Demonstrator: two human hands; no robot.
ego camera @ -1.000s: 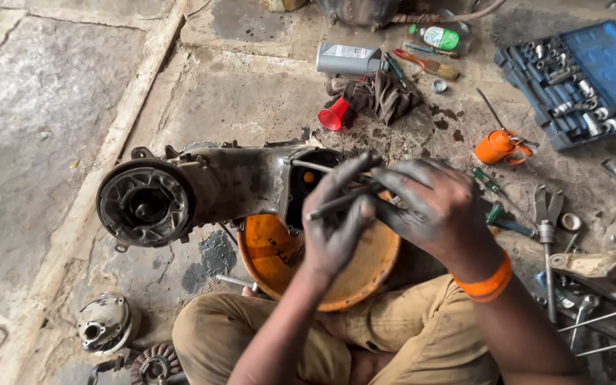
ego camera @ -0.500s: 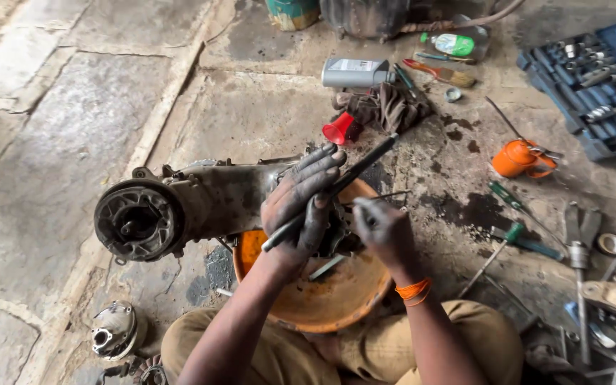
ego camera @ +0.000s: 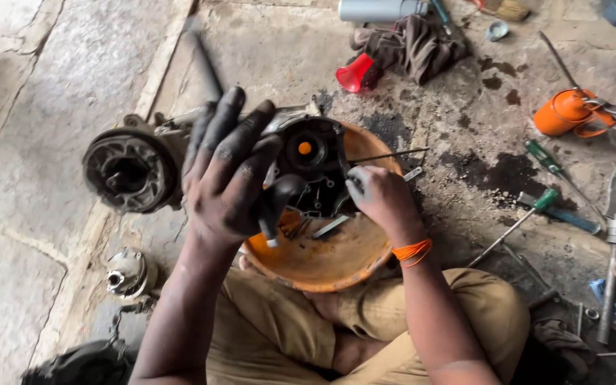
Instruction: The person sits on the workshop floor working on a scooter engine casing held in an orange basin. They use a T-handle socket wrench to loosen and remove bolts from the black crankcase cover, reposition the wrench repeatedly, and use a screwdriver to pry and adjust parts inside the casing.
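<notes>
Left hand (ego camera: pixel 229 171) is greasy, fingers spread wide, raised over the engine case (ego camera: pixel 251 160) with a dark handle tucked under the thumb. Right hand (ego camera: pixel 383 196) is pinching a thin rod (ego camera: pixel 386 155) at the case. Orange basin (ego camera: pixel 322 257) sits right under the case, red funnel (ego camera: pixel 356 73) beyond it.

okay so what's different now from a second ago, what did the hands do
The left hand rose toward the camera, fingers spread, a dark handle under its palm; earlier both hands gripped a long rod together. The right hand dropped to the engine casing, holding a thin rod. The casing still rests over the orange basin, tools lying around as before.
</notes>
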